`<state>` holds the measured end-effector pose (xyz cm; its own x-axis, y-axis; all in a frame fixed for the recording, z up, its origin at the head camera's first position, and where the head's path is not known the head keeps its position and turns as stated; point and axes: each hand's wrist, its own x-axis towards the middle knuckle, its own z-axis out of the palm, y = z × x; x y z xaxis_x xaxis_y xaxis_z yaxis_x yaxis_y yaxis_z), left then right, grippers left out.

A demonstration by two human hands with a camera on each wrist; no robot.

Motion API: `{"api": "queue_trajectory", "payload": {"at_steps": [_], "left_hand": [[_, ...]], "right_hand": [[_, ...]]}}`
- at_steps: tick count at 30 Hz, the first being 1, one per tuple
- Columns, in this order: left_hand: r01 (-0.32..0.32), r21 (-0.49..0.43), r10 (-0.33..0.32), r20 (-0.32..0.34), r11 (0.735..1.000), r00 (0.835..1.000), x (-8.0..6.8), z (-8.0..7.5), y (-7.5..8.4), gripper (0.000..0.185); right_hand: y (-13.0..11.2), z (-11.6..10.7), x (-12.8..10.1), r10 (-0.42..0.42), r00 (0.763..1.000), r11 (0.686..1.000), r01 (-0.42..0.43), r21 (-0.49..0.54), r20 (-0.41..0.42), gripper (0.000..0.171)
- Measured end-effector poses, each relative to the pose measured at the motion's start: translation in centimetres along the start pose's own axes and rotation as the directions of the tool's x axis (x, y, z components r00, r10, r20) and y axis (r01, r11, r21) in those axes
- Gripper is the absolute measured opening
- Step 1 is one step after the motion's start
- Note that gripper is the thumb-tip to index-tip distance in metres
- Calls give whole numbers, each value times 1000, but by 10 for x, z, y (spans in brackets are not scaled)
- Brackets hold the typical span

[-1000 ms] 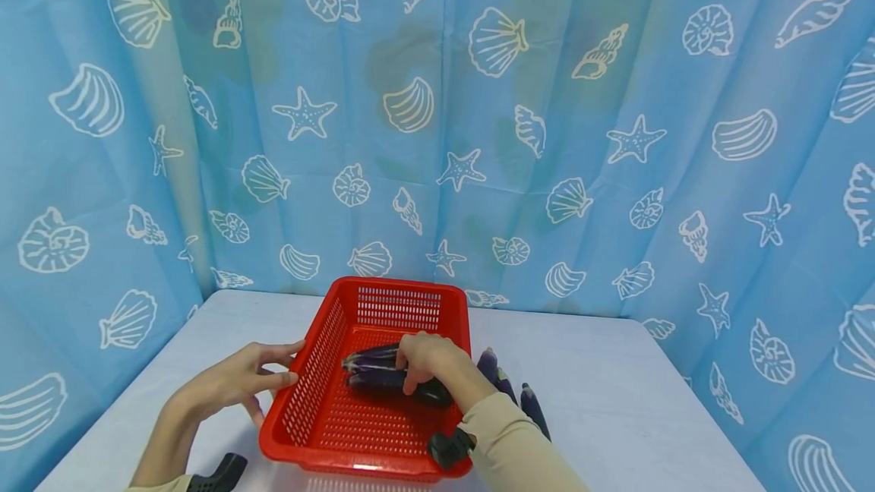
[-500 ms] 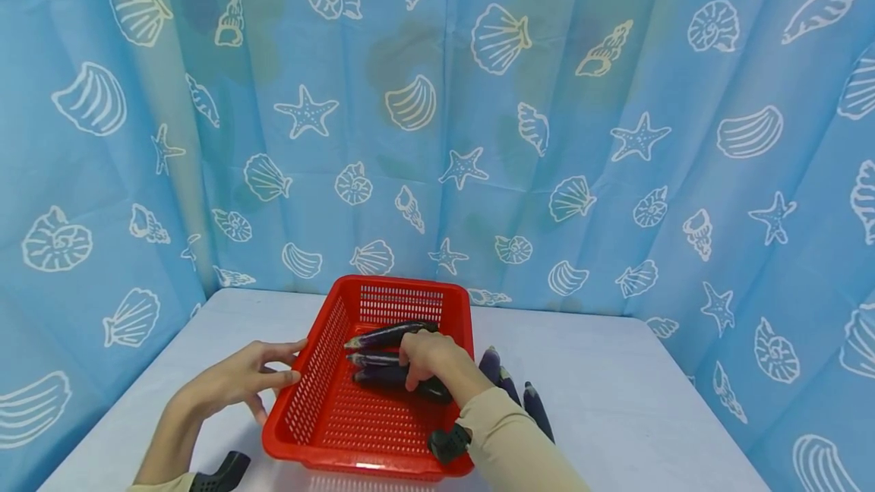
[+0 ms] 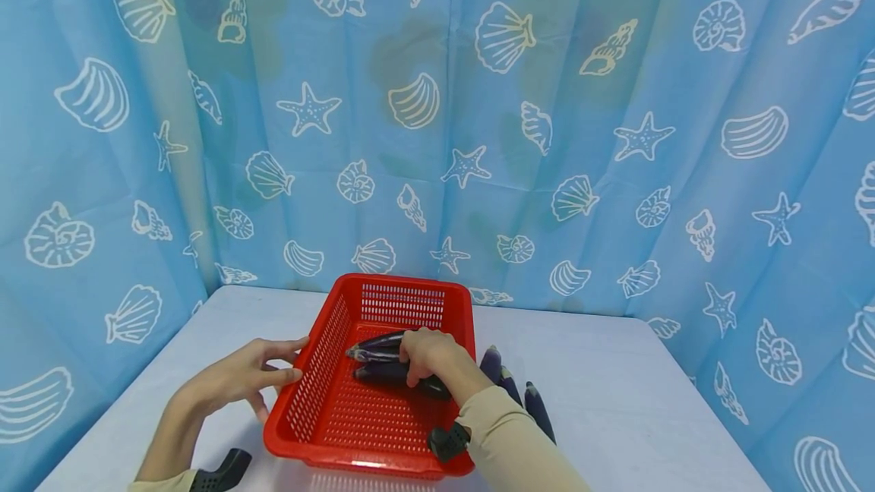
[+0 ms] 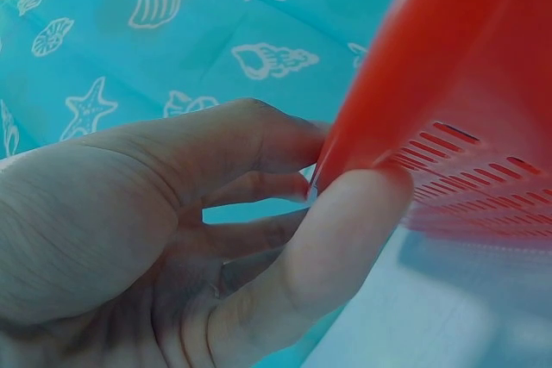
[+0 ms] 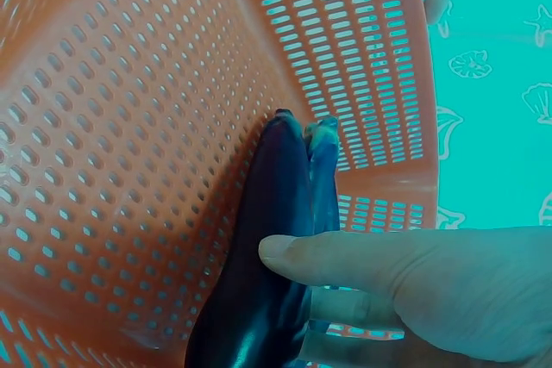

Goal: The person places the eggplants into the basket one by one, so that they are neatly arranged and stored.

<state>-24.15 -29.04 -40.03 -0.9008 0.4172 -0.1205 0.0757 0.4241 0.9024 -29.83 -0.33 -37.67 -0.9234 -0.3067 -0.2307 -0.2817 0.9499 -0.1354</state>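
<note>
A: Right hand — position?

B: Inside the red perforated plastic basket, fingers curled down over dark purple, long glossy eggplants lying on the basket floor. Right wrist view: thumb laid across the nearest eggplant, a second one pressed alongside it. Grip partly wrapped, not a full fist.

A: How many eggplants in the basket?

B: At least two under the hand in the head view; stems point toward the person's left. Exact count, cannot tell.

A: Left hand?

B: At the basket's left rim. Left wrist view shows the thumb on the slotted outer wall and the fingers bent over the rim edge, a light pinch on the rim.

A: Anything outside the basket?

B: Three more dark purple eggplants on the pale grey tabletop, just right of the basket, partly hidden by the beige sleeve.

A: Surroundings?

B: Blue curtain printed with white shells and starfish behind and to both sides of the table.
</note>
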Motion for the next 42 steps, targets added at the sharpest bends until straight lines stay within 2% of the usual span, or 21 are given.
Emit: {"api": "queue_trajectory", "payload": {"at_steps": [15, 25, 33, 42], "left_hand": [[-7, -1, 7, -3, 1000, 1000, 1, 1, 0, 71], [0, -3, 0, -6, 1000, 1000, 1, 1, -1, 73], [9, 10, -9, -8, 1000, 1000, 0, -1, 0, 71], [3, 3, -3, -10, 1000, 1000, 1, 0, -1, 72]], "right_hand": [[2, 0, 4, -8, 1000, 999, 8, -35, -9, 34], [2, -7, 1, 23, 1000, 1000, -23, 5, -9, 33], [5, -17, -5, -16, 1000, 1000, 16, 7, -14, 34], [13, -31, -14, -73, 996, 995, 76, 57, -50, 38]]}}
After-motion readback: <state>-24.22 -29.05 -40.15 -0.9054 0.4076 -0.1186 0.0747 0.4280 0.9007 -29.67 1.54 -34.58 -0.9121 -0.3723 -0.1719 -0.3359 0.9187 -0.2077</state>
